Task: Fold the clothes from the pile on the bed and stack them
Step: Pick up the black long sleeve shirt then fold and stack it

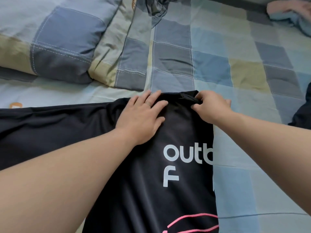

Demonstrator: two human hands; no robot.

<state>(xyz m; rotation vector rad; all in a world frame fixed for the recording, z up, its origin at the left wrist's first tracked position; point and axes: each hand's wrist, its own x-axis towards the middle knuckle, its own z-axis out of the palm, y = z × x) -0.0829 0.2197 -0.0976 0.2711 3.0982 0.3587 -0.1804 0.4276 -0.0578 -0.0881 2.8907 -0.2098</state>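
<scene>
A black T-shirt [183, 128] with white letters and pink lines lies flat on the bed in front of me, its right side folded in to a straight edge, its left sleeve spread to the left. My left hand [143, 115] lies flat on the shirt near the collar, fingers spread. My right hand [210, 106] pinches the cloth at the shirt's top right corner. A pile of pink and light blue clothes [291, 15] lies at the far right corner of the bed.
The bed has a checked blue, grey and green sheet [244, 73]. Two matching pillows [64, 47] lie at the upper left. A dark garment [303, 111] sits at the right edge, and a grey one [158, 10] at the top.
</scene>
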